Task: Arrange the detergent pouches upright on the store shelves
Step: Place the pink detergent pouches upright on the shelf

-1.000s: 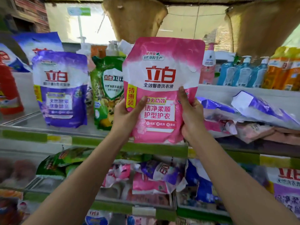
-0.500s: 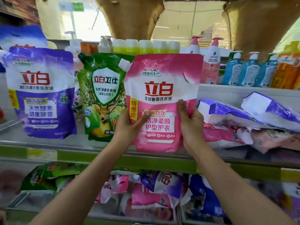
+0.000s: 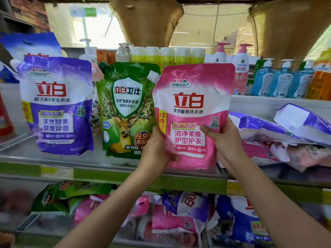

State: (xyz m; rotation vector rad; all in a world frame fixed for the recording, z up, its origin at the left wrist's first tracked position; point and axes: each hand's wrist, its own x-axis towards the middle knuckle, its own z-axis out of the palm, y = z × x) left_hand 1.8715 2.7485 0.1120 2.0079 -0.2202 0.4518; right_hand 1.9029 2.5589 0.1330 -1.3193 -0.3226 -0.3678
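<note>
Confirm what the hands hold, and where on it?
Both hold the pink plastic detergent pouch upright by its lower half: left hand on its left edge, right hand on its right.

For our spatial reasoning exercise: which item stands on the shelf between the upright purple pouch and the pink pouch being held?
The green pouch with the deer picture, upright, seen in the head view.
</note>
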